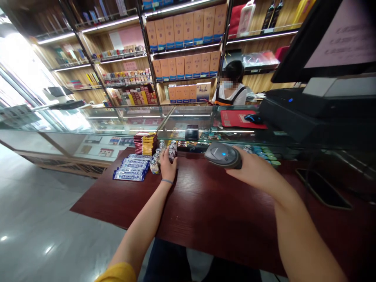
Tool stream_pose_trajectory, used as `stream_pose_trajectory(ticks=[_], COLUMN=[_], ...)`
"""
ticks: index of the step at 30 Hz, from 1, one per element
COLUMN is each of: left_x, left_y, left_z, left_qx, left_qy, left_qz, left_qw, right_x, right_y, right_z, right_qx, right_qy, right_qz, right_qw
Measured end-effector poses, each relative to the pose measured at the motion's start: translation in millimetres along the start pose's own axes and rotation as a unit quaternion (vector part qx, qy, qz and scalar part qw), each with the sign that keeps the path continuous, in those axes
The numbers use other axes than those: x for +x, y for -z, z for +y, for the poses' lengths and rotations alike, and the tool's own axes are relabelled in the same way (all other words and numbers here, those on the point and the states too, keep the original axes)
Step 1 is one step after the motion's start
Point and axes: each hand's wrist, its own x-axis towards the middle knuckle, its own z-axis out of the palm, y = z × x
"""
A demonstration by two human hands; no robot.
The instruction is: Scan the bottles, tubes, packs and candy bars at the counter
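Observation:
My right hand point(249, 166) is closed around a grey handheld barcode scanner point(221, 154) with a blue light on top, held above the dark red wooden counter point(199, 196). Further left, my left hand point(168, 167) reaches to a group of small cans point(154, 165) with silvery tops. Its fingers and thumb lie on either side of one small can point(171, 152) at the right of the group; part of the grip is hidden. Beside the cans are a stack of red and yellow packets point(145, 143) and a spread of blue and silver sachets point(131, 167).
Behind the counter runs a glass display case point(126, 121), with a person point(232, 92) beyond it. A computer mouse point(253, 118) rests on a red mat point(232, 119). Small green-lidded containers point(272, 158) and a phone-like dark slab point(323, 188) are at right, below a monitor point(331, 39).

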Motion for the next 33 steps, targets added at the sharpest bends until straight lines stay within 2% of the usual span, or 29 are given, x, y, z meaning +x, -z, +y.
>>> stream_pose_trajectory(ticks=[5,9,12,15,19,24,28,33], left_x=[-7.8,-23.1,-38.0,-50.7,-62.6,-78.7,-90.0,-92.8], left_y=[-3.8,-24.5,-55.6,-97.6,-158.8,-220.2,-249.6,-265.6], left_z=[18.2,45.6,69.9,95.7,129.8,160.2,168.7,170.7], left_qx=[0.010,-0.031,-0.077,-0.133,-0.193,-0.189,-0.182,-0.180], left_qy=[-0.056,-0.106,-0.122,-0.111,-0.076,-0.053,-0.030,-0.005], left_qz=[0.004,-0.076,-0.160,-0.214,-0.242,-0.255,-0.242,-0.244], left_qw=[0.998,0.991,0.977,0.961,0.948,0.947,0.952,0.953], right_x=[-3.0,-10.5,-19.9,-31.5,-45.2,-54.9,-59.6,-62.5], right_y=[14.6,36.8,51.2,61.2,71.1,77.7,79.5,80.4], right_z=[23.2,46.0,69.8,92.7,114.4,133.4,140.8,141.2], right_qx=[0.051,0.128,0.160,0.180,0.224,0.267,0.284,0.306], right_qy=[-0.018,-0.069,-0.106,-0.135,-0.162,-0.165,-0.185,-0.188], right_qz=[0.016,0.007,0.030,0.062,0.098,0.134,0.157,0.165], right_qw=[0.998,0.989,0.981,0.972,0.956,0.940,0.928,0.919])
